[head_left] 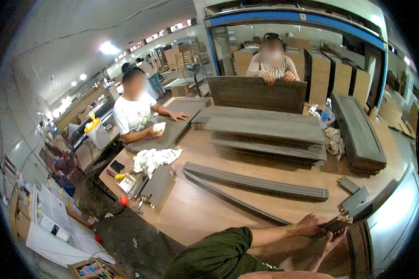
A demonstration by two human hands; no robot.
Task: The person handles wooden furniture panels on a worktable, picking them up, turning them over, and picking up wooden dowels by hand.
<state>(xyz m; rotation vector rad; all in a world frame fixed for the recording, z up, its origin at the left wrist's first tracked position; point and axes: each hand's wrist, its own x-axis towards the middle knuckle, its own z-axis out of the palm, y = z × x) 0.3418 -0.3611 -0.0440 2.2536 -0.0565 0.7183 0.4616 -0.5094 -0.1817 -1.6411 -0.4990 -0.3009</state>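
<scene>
At the right front of the table, my left hand [310, 225] has its fingers closed on the end of a short dark grey wooden rail [335, 225]. My right hand [333, 242] grips the same rail from below, with its fingers partly hidden. Pale tenon-like ends show at the rail's far end. Several similar short dark rails [355, 200] lie just beyond my hands. To the left of them, a bundle of long dark grooved strips [260, 181] lies on the table, with one single strip [237, 199] angled in front.
Dark panels [265, 123] are stacked mid-table, and more panels [358, 135] at the right. A person stands at the far side holding a panel [256, 95] upright; another at the left wipes a panel [181, 118]. White cloths [153, 160] and a water bottle [327, 109] lie around.
</scene>
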